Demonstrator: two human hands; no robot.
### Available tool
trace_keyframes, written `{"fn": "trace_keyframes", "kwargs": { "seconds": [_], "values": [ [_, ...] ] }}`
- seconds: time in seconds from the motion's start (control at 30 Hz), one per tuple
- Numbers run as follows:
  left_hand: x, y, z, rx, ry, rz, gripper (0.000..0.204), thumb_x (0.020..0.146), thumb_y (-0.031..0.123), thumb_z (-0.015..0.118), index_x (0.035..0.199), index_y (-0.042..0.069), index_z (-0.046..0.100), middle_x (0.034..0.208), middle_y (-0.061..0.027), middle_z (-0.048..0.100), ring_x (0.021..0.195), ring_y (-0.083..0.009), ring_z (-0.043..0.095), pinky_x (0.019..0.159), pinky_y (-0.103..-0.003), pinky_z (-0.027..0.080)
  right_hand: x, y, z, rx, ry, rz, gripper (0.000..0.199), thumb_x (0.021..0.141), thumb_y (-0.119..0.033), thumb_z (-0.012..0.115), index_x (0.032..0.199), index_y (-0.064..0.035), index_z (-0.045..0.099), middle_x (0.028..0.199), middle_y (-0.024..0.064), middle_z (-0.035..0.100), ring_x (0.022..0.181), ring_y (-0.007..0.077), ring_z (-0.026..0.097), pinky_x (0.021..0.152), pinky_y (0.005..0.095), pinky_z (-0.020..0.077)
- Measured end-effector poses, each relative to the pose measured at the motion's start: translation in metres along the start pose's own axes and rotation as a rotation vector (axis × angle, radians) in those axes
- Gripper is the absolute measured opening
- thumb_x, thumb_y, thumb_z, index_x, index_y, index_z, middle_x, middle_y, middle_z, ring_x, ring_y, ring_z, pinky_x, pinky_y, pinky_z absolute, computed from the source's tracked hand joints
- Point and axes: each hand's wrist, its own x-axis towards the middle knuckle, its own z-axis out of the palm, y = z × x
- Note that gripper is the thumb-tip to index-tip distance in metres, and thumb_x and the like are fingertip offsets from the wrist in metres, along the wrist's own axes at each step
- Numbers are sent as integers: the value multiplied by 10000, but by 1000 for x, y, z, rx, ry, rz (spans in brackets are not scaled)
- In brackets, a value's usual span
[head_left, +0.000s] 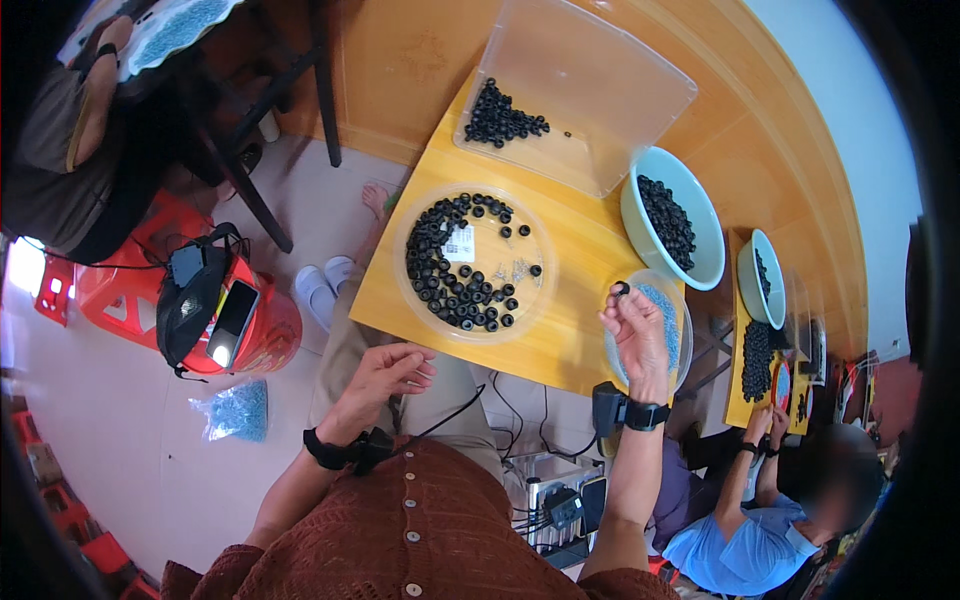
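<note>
Right hand [637,335]: raised at right of centre, fingertips pinching one black ring [621,288]. Left hand [390,376]: left of centre, near the worktop's [570,350] front edge, fingers loosely bent; cannot tell whether anything sits inside. Worktop: yellow, centre of frame. Round clear tray [542,243], at its left: many black rings, mostly along the left and lower sides, a white label and small silvery bits. Clear bin [600,110], upper centre: heap of black rings in its left part. Pale bowl [648,240], upper right of centre: black rings in quantity. Clear dish [684,345], behind the right hand: blue beads [668,308]. Floor, lower left: one bag of blue beads [240,408]. Stool [270,320], red, left: black bag [190,310] and phone [234,322] on top. Co-worker [745,545], blue shirt, lower right, hands at a second yellow worktop [739,385].
</note>
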Motion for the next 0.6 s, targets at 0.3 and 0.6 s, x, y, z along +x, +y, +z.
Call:
{"fn": "trace_keyframes", "kwargs": {
  "seconds": [0.3,0.6],
  "values": [
    [-1,3,0,6,18,5,283,909,216,476,1073,3,563,914,-79,607,801,-128,592,709,-242,499,-2,36,54,-52,-60,-31,134,837,-66,565,948,5,593,807,50,612,696,104,610,707,278,539],
    [24,49,55,-34,-223,46,256,891,192,501,1060,12,569,908,-53,609,855,-126,594,751,-276,504,-41,56,99,-680,-127,-345,213,706,70,620,913,19,613,777,39,506,673,107,517,605,214,427]
  ]
}}
